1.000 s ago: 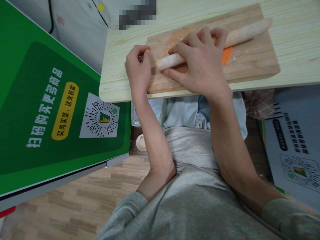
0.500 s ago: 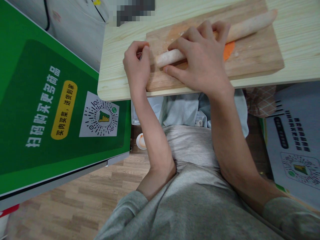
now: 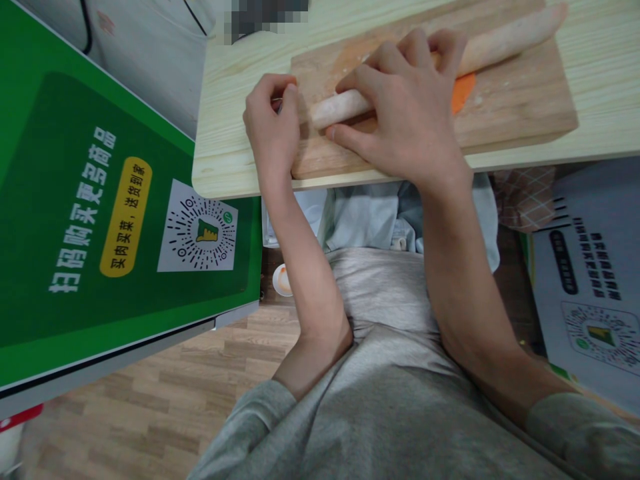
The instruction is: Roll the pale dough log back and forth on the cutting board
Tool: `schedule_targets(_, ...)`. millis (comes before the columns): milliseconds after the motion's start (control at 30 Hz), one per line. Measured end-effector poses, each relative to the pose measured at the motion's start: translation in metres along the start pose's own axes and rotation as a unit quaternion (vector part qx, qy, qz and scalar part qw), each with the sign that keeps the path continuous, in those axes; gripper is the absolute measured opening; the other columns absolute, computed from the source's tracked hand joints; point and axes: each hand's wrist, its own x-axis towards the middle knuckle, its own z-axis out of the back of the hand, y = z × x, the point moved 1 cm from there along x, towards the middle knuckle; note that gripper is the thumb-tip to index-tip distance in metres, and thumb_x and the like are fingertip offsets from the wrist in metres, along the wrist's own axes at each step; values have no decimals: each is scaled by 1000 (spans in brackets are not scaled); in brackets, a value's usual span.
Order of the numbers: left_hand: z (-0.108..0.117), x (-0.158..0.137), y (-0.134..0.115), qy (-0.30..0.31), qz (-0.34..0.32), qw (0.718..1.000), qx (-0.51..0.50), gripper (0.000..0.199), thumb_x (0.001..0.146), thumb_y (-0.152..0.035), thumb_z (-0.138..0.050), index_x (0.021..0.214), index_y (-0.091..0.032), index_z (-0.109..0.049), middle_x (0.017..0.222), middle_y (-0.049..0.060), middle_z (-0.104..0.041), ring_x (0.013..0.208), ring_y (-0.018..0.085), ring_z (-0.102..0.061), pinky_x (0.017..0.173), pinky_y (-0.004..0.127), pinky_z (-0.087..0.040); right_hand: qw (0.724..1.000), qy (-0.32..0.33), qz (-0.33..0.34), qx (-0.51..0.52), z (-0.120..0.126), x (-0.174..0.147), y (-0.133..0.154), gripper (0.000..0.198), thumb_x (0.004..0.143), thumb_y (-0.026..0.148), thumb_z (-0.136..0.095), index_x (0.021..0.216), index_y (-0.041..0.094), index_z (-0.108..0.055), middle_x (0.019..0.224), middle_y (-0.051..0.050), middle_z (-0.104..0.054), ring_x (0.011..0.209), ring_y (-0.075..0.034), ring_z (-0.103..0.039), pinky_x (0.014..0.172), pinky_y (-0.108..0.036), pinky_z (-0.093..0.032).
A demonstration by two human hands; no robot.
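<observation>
A long pale rolling pin (image 3: 510,41), dusted whitish, lies slantwise over a wooden board (image 3: 520,110). My right hand (image 3: 410,110) rests over its left half, fingers curled across the far side and thumb on the near side. From under the pin, just right of that hand, shows a flat orange piece (image 3: 463,92), like dough; the rest of it is hidden. At the board's left edge my left hand (image 3: 274,127) is closed in a pinch, short of the pin's left end. A trace of orange shows at its fingertips, but what they hold is unclear.
The board lies on a light wood table (image 3: 225,133) whose front edge is close to my body. A green panel (image 3: 150,320) with a printed code stands at left. Below the table are light cloth (image 3: 363,217) and a small white cup (image 3: 283,280).
Both hands keep nearly the same pose on and beside the pin. The whole view has shifted slightly, with the table and board a little higher in it.
</observation>
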Motion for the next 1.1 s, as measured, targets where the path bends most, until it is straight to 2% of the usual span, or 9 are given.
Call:
schedule_targets(133,1,-2,-4,-11,-24,999,31,23,105,-12,-61,90,-29,-67,107,5,-78,119,24,-67,115,36,-51,1000,26,-9,-11,1,1,1,49,104,60,-59,141,31,-72,146,-13,-70,146,-46,-51,122,-71,-32)
schedule_targets(267,2,-3,-8,-16,-28,998,45,29,103,-4,-59,89,-28,-67,104,5,-79,116,25,-70,110,37,-54,999,17,-9,-26,0,0,1,51,103,60,-61,141,29,-73,144,-12,-70,146,-44,-52,124,-67,-35)
schedule_targets(367,1,-2,-10,-17,-19,999,37,31,105,-3,-60,88,-28,-67,104,4,-79,117,23,-70,110,33,-53,1000,15,-8,-26,0,0,0,50,102,63,-62,141,33,-73,144,-11,-70,146,-44,-52,124,-68,-36)
schedule_targets(533,1,0,-13,-16,-1,999,46,34,102,12,-59,92,-19,-71,100,2,-78,109,20,-68,101,29,-52,1000,18,-6,-22,1,1,0,52,101,64,-62,141,31,-73,145,-13,-70,147,-46,-52,123,-69,-36)
schedule_targets(700,1,-1,-16,-19,5,999,34,34,103,11,-61,91,-19,-71,96,0,-77,105,17,-67,99,27,-51,1000,11,-5,-3,2,0,1,52,102,61,-61,140,27,-74,145,-14,-71,145,-48,-52,122,-73,-34)
schedule_targets(933,1,-2,-16,-20,22,999,-33,39,103,15,-56,88,-18,-72,93,-1,-74,105,16,-63,98,25,-47,1000,22,-16,14,2,1,0,51,98,64,-57,139,40,-74,149,-9,-69,145,-50,-49,119,-76,-31)
schedule_targets(1033,1,-2,-16,-21,21,999,-27,40,103,16,-57,87,-18,-71,91,-2,-73,101,14,-62,96,24,-48,1000,20,-16,11,2,1,0,46,96,61,-58,137,46,-74,151,-4,-70,147,-49,-50,120,-76,-32)
schedule_targets(1100,1,-2,-17,-20,16,1000,-11,38,103,15,-57,89,-18,-71,92,-2,-73,101,14,-62,96,24,-48,1000,14,-15,6,0,1,0,47,94,61,-62,137,44,-75,149,-5,-70,147,-48,-51,121,-74,-33)
